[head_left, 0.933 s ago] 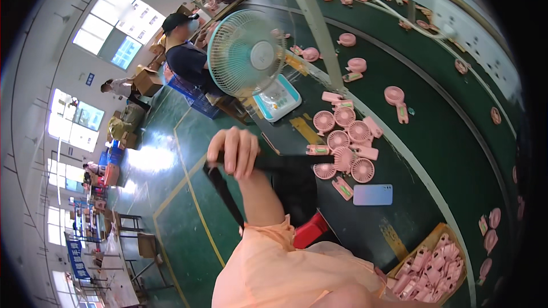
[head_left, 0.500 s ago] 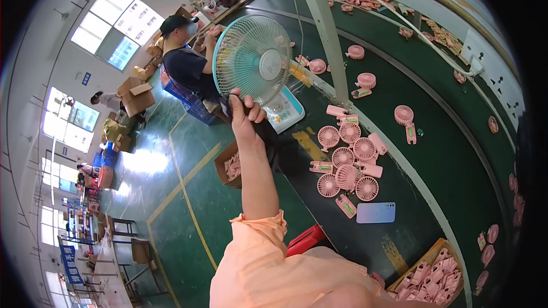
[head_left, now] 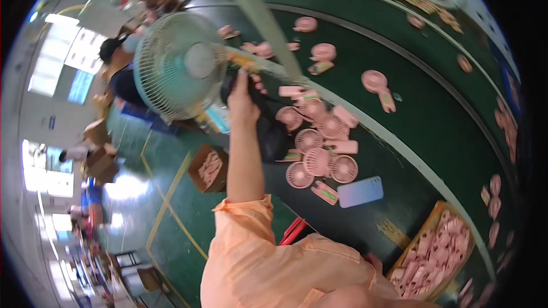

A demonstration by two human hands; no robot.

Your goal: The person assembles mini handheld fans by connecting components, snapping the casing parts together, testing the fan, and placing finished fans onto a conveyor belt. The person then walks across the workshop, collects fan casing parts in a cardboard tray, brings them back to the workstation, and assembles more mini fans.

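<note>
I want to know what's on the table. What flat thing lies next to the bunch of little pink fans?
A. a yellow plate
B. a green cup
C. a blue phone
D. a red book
C: a flat light-blue phone lies on the dark green table just beside the cluster of small pink fans.

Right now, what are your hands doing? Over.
Left hand gripping a black object beside the green desk fan. Right hand out of view. Pink handheld fans clustered close by.
</note>
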